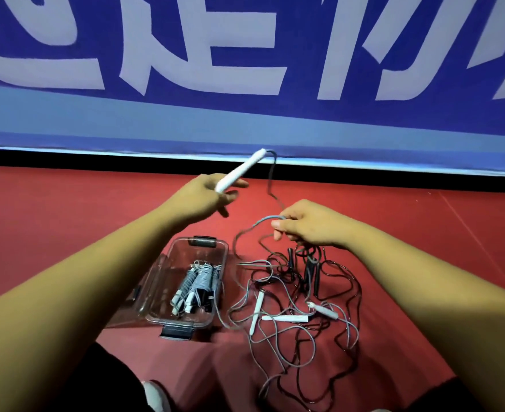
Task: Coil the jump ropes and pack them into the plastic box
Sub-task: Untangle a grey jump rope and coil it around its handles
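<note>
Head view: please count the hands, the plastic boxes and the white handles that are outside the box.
Hands: 2, the left hand and the right hand, which pinches a grey cord.
Plastic box: 1.
White handles outside the box: 4, one in the left hand, three lying on the floor.
Total: 7.

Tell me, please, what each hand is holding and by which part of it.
The left hand holds a white jump-rope handle by its lower end; the right hand pinches the same rope's grey cord partway along.
</note>
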Action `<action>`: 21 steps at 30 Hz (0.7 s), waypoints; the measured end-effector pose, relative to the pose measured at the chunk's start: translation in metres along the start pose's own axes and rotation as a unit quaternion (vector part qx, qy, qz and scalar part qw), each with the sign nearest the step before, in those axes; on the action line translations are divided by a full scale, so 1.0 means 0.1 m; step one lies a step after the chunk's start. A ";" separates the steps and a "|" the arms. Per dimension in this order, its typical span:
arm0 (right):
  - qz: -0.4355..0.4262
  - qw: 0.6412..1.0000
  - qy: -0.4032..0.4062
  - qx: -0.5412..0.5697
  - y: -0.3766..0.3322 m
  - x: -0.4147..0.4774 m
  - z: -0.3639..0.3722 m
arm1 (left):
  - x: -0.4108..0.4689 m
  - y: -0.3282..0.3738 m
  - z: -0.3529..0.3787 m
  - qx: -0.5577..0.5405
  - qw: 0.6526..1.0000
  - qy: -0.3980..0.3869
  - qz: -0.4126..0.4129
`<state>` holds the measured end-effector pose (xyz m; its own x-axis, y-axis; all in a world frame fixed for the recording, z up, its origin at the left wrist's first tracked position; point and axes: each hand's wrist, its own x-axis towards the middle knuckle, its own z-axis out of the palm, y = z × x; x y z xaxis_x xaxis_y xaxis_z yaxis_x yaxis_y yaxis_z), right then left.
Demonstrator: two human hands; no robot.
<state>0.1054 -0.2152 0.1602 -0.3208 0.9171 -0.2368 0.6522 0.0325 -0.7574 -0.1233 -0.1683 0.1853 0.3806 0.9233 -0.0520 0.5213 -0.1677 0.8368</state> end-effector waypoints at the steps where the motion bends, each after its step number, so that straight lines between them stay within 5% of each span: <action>1: -0.006 1.000 0.006 -0.004 -0.05 0.01 0.01 | -0.04 0.06 0.06 -0.022 0.999 -0.045 0.002; 5: -0.016 0.999 0.037 0.019 -0.14 0.05 -0.02 | -0.10 0.13 0.24 -0.024 0.984 -0.172 -0.023; 11: -0.016 0.997 0.019 0.069 0.01 -0.01 -0.08 | 0.05 0.15 0.10 -0.129 0.989 -0.012 -0.078; 21: 0.005 0.999 0.038 -0.010 0.29 0.00 -0.16 | 0.13 0.12 -0.11 -0.183 0.972 0.060 -0.137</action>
<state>0.1347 -0.2078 0.1481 -0.2614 0.9449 -0.1971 0.6687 0.0300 -0.7429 -0.1200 -0.1544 0.2007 0.1626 0.9533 -0.2544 0.2750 0.2039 0.9396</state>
